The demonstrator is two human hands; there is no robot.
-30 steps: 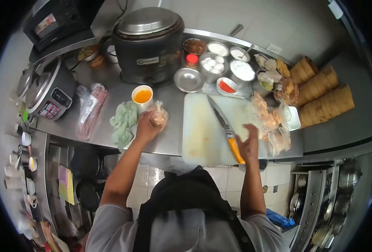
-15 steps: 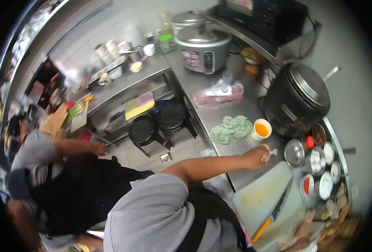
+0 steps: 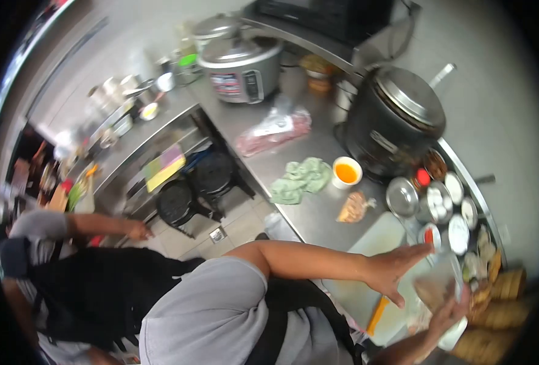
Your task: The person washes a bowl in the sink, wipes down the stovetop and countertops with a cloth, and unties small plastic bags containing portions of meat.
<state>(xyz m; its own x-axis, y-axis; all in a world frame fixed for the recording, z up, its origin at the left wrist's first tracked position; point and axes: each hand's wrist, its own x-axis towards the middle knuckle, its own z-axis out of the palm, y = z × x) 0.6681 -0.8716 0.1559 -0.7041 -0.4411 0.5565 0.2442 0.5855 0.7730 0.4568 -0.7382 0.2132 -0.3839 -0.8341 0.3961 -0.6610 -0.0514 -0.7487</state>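
Note:
My left hand (image 3: pixel 397 272) reaches across the white cutting board (image 3: pixel 382 234), fingers spread and nothing in them. Facing it, my right hand (image 3: pixel 449 313) is closed on the edge of a clear plastic bag (image 3: pixel 446 274) with something brownish inside. Under my left hand lies a knife whose orange handle (image 3: pixel 377 316) shows; its blade is mostly hidden. A small tied bag of tan food (image 3: pixel 354 207) rests on the steel counter just beyond the board. Near it are a white cup of orange liquid (image 3: pixel 346 173) and a crumpled green cloth (image 3: pixel 301 180).
Metal bowls and tubs (image 3: pixel 458 234) crowd the board's far side. A black soup warmer (image 3: pixel 391 125), a bag of red meat (image 3: pixel 275 131) and a rice cooker (image 3: pixel 240 70) stand along the counter. Black stools (image 3: pixel 178 204) and a co-worker (image 3: pixel 93 286) are to the left.
My left hand has let go of the small tied bag, now lying on the counter, and moved over the board towards my right hand. My right hand has come into clearer view with the plastic bag.

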